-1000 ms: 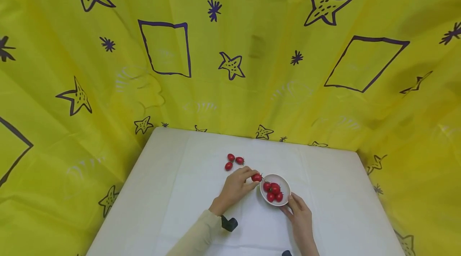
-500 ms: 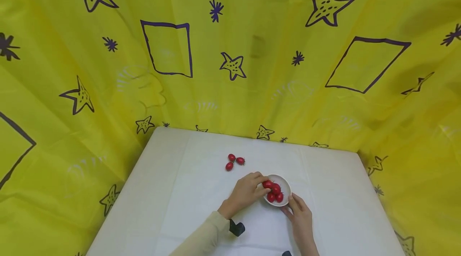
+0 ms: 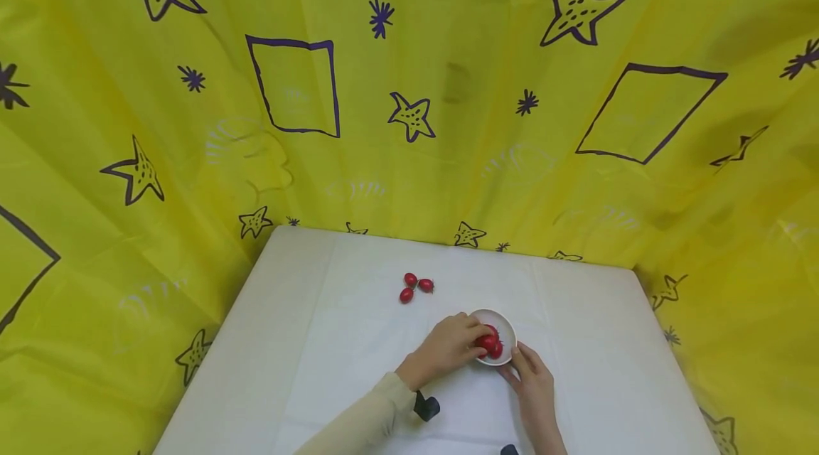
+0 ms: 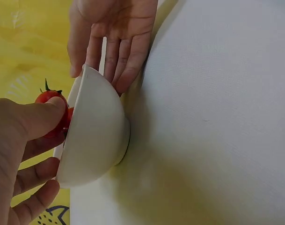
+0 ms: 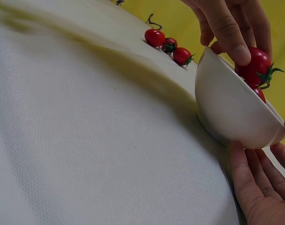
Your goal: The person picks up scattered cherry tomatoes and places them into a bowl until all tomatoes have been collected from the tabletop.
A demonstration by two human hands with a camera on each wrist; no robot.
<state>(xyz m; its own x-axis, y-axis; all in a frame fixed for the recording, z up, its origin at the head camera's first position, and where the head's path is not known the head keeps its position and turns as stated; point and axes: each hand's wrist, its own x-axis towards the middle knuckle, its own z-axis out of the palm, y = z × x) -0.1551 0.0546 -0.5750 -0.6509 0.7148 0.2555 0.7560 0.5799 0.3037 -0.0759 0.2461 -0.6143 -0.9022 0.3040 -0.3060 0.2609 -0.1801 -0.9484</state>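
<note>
My left hand (image 3: 448, 343) reaches over the left rim of a small white bowl (image 3: 507, 325) and pinches a red cherry tomato (image 4: 49, 96) between thumb and fingers. The right wrist view shows that tomato (image 5: 258, 65) level with the rim, green stem outward, thumb pressed on it. More cherry tomatoes (image 3: 498, 350) lie in the bowl, partly hidden behind the left fingers. From the right, my right hand (image 3: 536, 382) holds the bowl, thumb at the rim and fingers low on its side.
Three loose cherry tomatoes (image 3: 410, 279) lie in a cluster on the white-covered table (image 3: 345, 313), beyond the left hand. A yellow curtain (image 3: 409, 178) with drawn stars hangs around the table's back and sides. A black wrist mount (image 3: 426, 407) sits below the left wrist.
With a cherry tomato in its fingers, my left hand has moved right and slightly toward me, from outside the bowl to over its inside. The right hand and the bowl have stayed put.
</note>
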